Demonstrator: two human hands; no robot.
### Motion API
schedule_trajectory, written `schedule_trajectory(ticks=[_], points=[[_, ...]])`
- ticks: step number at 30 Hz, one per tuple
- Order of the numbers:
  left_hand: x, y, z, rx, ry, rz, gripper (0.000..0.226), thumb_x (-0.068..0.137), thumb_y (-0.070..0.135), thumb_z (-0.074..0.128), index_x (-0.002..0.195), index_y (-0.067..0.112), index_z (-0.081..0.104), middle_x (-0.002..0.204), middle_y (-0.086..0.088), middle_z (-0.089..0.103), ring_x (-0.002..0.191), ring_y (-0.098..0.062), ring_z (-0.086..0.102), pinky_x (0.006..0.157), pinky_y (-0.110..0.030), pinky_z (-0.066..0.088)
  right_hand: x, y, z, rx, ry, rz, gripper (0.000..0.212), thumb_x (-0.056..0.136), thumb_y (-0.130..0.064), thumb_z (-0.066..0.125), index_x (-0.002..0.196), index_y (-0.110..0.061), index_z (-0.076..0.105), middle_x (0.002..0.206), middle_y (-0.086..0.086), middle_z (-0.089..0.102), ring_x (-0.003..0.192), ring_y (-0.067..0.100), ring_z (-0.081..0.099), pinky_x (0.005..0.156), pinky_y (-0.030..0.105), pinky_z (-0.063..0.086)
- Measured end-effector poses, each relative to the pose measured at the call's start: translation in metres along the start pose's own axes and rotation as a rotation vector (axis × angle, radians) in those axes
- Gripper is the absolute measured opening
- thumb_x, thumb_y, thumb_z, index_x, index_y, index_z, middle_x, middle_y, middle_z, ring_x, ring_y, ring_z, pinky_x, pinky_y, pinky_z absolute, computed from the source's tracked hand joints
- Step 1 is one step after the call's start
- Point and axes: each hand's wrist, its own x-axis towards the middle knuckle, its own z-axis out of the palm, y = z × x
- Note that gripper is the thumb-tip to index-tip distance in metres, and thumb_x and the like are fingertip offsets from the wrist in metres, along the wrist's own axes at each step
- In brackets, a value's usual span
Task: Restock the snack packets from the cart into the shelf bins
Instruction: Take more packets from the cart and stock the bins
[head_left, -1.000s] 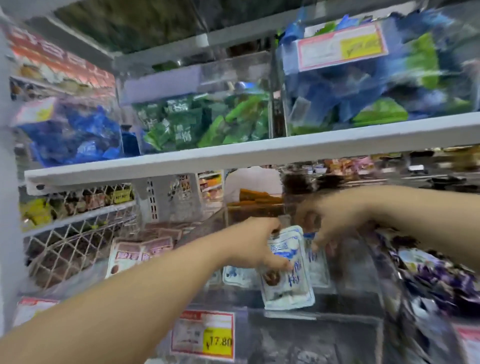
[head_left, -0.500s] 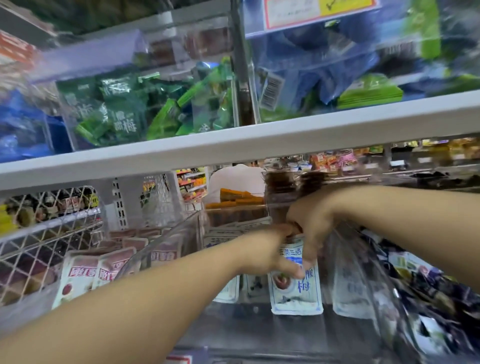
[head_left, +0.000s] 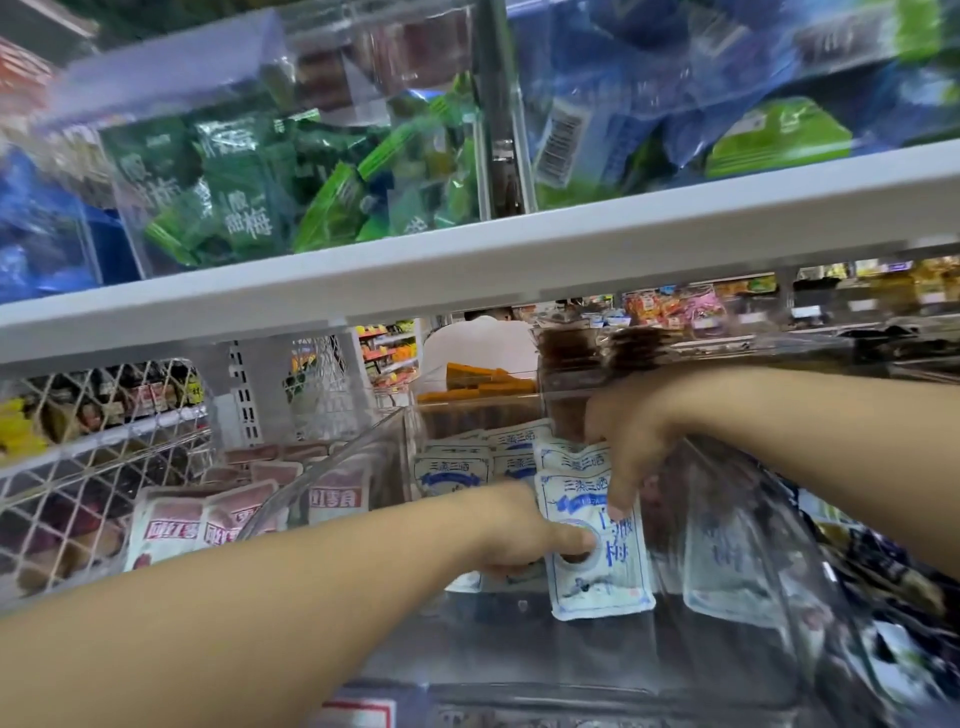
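Note:
Both my hands reach into a clear plastic shelf bin (head_left: 332, 467) under a white shelf. A white-and-blue snack packet (head_left: 613, 577) stands at the front of a row of like packets (head_left: 457, 473). My left hand (head_left: 519, 530) grips the front packet from the left, thumb pressed on its face. My right hand (head_left: 628, 441) comes from the right and pinches the top of the same packet with curled fingers. The cart is out of view.
Pink-red packets (head_left: 171, 525) fill the bin to the left, beside a wire mesh basket (head_left: 67, 467). Dark purple packets (head_left: 883, 571) lie at the right. The white shelf board (head_left: 467, 275) above carries bins of green packets (head_left: 249, 208) and blue packets (head_left: 675, 78).
The camera moved closer and tilted up. Both hands pushed the white-and-blue packet deeper into the bin and stood it more upright against the row.

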Motion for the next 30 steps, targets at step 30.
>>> schedule_trajectory(ticks=[30], points=[[0.004, 0.024, 0.006, -0.071, -0.179, 0.080, 0.048, 0.106, 0.044, 0.042, 0.136, 0.009, 0.052, 0.124, -0.012, 0.067, 0.079, -0.016, 0.066, 0.083, -0.032, 0.054, -0.016, 0.007, 0.000, 0.075, 0.056, -0.018, 0.092, 0.070, -0.055, 0.084, 0.144, -0.017, 0.044, 0.144, 0.000, 0.050, 0.125, 0.021, 0.053, 0.091, 0.026, 0.042]])
